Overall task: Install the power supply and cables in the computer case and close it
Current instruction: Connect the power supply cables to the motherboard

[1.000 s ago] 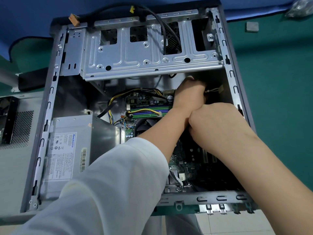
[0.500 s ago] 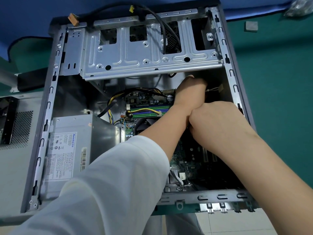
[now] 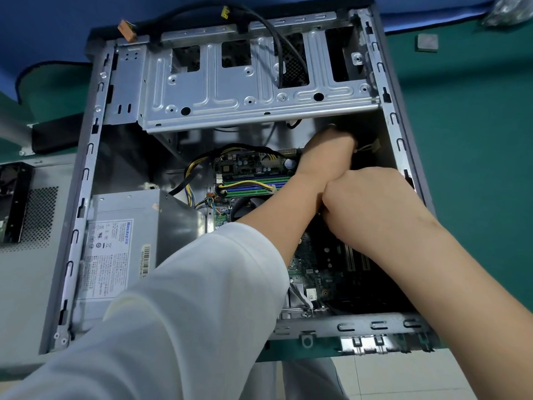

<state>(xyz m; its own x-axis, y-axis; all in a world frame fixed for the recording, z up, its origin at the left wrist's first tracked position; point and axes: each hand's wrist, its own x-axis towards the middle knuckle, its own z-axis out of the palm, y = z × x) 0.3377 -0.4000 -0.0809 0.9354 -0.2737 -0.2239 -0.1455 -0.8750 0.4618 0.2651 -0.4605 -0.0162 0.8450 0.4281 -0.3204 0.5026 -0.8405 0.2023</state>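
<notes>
Case (image 3: 95, 174) lies open on the green tabletop (image 3: 476, 168), side panel off. Power supply (image 3: 121, 243) sits in its near-left corner, yellow and black cables (image 3: 199, 166) running to the motherboard (image 3: 314, 264). Left hand (image 3: 326, 157) is deep under the drive cage (image 3: 245, 90); right hand (image 3: 372, 203), fingers curled, touches its wrist. Cannot tell what either grips.

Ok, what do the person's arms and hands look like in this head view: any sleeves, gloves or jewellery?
The left arm wears a loose white long sleeve of soft, lightly creased fabric, ending partway up the forearm, so the wrist and left hand are bare. The right forearm shows no sleeve in view, and the right hand is bare too. No gloves, watch, rings or wrist straps are visible on either.
</notes>
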